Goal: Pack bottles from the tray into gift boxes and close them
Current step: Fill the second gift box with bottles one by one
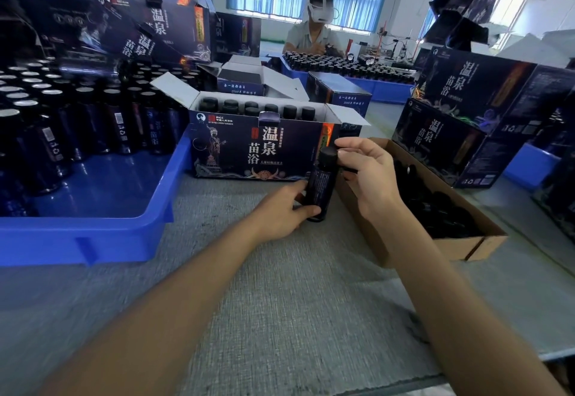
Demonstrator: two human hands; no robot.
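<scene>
A dark bottle (pixel 320 187) stands on the grey table in front of an open dark gift box (pixel 249 150). My left hand (pixel 280 209) grips the bottle's lower body. My right hand (pixel 367 171) pinches the black cap (pixel 328 154) at its top. The gift box holds several black-capped bottles (pixel 258 108) in rows, and its flaps stand open. The blue tray (pixel 93 218) at the left carries many more dark bottles (pixel 77 115).
A brown cardboard box (pixel 460 246) with black caps lies to the right of my hands. Closed gift boxes are stacked at the right (pixel 466 115) and back left (pixel 140 22). Another person (pixel 314 28) works at a far tray. Grey table (pixel 280 302) spreads in front.
</scene>
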